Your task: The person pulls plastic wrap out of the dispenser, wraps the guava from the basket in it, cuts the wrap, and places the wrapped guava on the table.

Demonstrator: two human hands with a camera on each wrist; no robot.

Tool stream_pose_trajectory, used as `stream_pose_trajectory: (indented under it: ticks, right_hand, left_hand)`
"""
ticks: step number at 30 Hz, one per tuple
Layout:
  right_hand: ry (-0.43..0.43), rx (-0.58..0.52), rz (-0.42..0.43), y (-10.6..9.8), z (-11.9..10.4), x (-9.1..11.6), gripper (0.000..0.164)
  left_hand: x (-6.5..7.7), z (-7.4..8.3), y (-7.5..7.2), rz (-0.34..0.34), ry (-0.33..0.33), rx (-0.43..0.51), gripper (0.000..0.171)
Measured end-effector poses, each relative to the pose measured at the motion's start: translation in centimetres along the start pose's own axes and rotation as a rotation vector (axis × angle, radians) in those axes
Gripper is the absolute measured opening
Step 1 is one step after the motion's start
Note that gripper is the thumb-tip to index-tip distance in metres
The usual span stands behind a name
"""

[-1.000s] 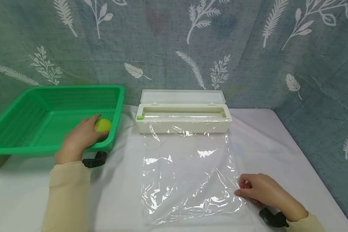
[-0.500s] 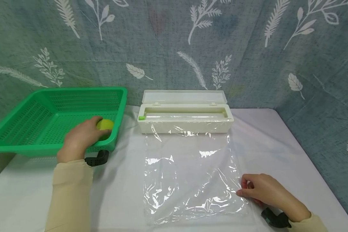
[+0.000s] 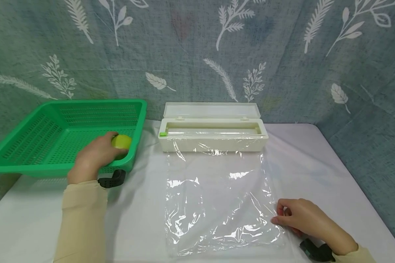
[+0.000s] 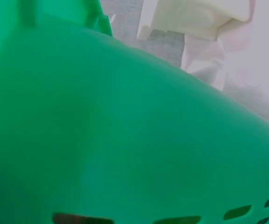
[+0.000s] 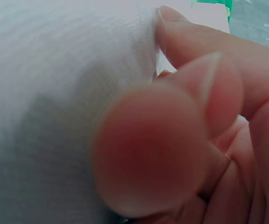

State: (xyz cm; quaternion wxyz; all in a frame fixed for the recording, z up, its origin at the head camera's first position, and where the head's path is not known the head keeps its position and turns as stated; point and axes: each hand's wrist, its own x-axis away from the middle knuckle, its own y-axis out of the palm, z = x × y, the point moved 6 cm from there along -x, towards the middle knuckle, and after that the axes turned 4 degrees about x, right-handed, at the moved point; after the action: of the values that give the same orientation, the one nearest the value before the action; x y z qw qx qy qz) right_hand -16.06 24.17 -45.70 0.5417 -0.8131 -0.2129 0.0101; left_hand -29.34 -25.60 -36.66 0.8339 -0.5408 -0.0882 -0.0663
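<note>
In the head view my left hand reaches into the green basket near its front right corner. Its thumb and fingers grip a round yellow-green ball-like thing. The left wrist view shows mostly the basket's blurred green wall, which hides that hand. My right hand rests on the white cloth with loosely bent fingers, thumb tip right at the right edge of a sheet of clear cling film. Close up in the right wrist view, its fingertips are near the cloth, with nothing visible between them.
A cream cling film dispenser stands at the back with its clear lid raised and a green slider at its left. The film runs forward from it over the white-clothed table. A leaf-patterned curtain hangs behind.
The whole head view has shifted slightly, so everything sits a little further right. The left hand keeps its grip on the yellow-green thing in the basket; the right hand stays by the film's edge.
</note>
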Motion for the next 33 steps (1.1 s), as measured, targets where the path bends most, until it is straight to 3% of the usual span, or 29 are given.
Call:
stream_pose_trajectory:
  ticks: [13,21,33]
  right_hand:
    - [-0.007,-0.010,-0.003,0.2,0.0,0.0,0.033]
    - [-0.019,-0.010,0.000,0.3,0.0,0.1,0.032]
    - [-0.022,-0.019,-0.004,0.2,0.0,0.1,0.032]
  left_hand:
    - [0.0,0.1,-0.5,0.050,0.028,-0.008,0.072]
    - [-0.1,-0.5,-0.6,0.023,0.068,0.070,0.080]
    - [0.4,-0.5,-1.2,0.047,0.093,0.126,0.075]
